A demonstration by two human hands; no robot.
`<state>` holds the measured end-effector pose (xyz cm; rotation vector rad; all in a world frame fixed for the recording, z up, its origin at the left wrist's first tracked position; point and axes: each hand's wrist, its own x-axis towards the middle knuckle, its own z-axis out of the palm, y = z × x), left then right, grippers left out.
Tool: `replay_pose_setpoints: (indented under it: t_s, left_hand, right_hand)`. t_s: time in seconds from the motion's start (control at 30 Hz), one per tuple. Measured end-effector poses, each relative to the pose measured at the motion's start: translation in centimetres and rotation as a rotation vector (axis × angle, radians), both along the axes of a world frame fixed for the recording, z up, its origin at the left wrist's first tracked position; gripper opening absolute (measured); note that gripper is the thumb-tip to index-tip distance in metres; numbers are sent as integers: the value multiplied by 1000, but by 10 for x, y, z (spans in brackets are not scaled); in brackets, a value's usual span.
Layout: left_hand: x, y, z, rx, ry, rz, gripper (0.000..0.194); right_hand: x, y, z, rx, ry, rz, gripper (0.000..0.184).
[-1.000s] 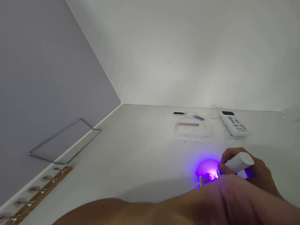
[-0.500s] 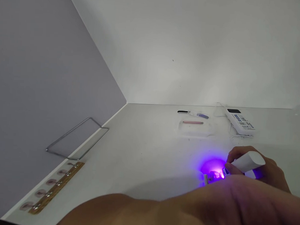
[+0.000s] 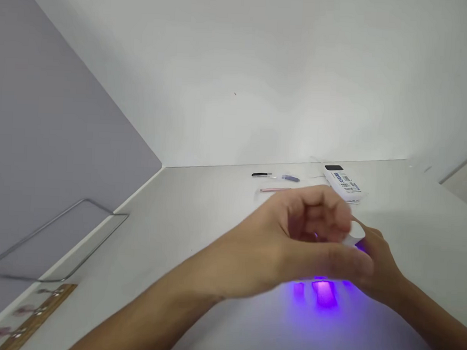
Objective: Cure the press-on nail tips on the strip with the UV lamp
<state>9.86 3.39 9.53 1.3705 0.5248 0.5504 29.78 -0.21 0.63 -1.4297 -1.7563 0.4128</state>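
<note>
My left hand is raised in the foreground, its fingers curved and the thumb stretched out apart from them. Nothing shows between them. Behind it, my right hand is wrapped round a small white UV lamp, of which only the rounded end shows. Violet light from the lamp falls on the white table below the left hand. Whatever the lamp shines on is hidden by the left hand.
At the back lie a black-ended tool, a purple piece and a pink pen-like tool. A white device with a label stands right of them. On the left are a metal wire frame and a wooden strip with several clear nail-shaped tips.
The view has swung to the right. My left arm, which lay across the bottom, has drawn back, and the left hand has come up into view. The lamp stays lit in my right hand.
</note>
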Motion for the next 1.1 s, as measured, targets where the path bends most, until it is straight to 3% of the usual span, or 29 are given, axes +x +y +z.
replay_pose_setpoints:
  t_s: [0.1,0.2,0.43,0.53,0.63,0.77,0.9,1.1]
  left_hand:
    - [4,13,-4,212,71,149,18]
    - [3,19,-22,364,163,251,17]
    - [-28,16,-95,199,342,350,24]
    - [-38,15,-112,144,371,324,33]
    - [-42,18,-119,105,338,263,30]
    - [-48,24,-127,22,291,243,7]
    - [-51,23,-134,-29,276,215,6]
    - [-46,16,-132,40,346,211,14]
  right_hand:
    - [3,3,-2,14,46,78,14]
    - [4,3,-4,-3,86,84,10]
    - [2,3,-5,-19,152,119,8]
    - [2,3,-4,-4,125,129,9]
    - [2,2,-3,-3,71,86,10]
    - [2,0,-3,0,20,14,11]
    - [3,0,-5,-1,-17,10,11]
    - [3,1,-5,33,-30,68,10]
